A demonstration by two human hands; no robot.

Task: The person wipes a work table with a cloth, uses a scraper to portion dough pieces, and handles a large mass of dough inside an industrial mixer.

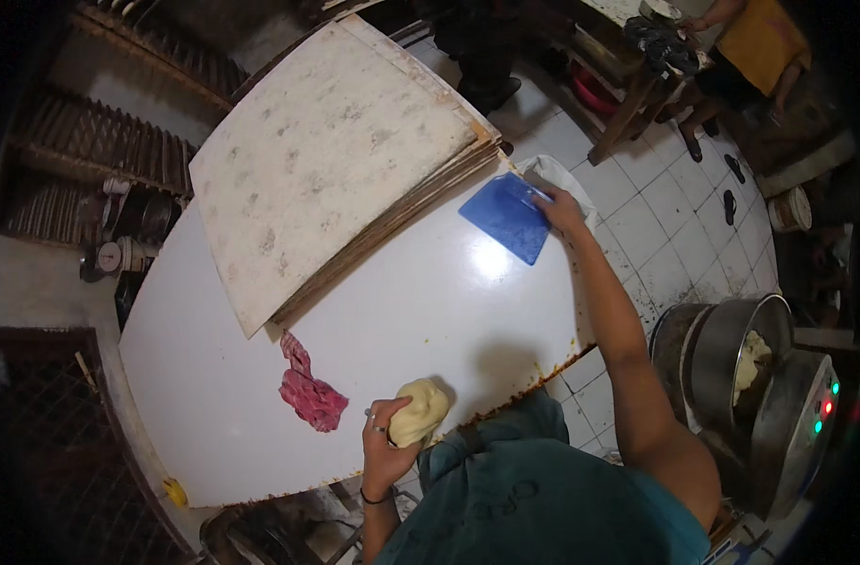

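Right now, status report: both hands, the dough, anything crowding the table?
Left hand holding pale dough lump by near edge of white table. Right hand gripping flat blue scraper. Crumpled pink cloth or bag and stacked boards taking up room.

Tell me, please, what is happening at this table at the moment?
A person stands at a white table. The left hand holds a lump of pale dough at the near edge, while the right hand grips a flat blue scraper farther off to the right. A crumpled pink cloth lies left of the dough, and a stack of boards sits toward the far side.
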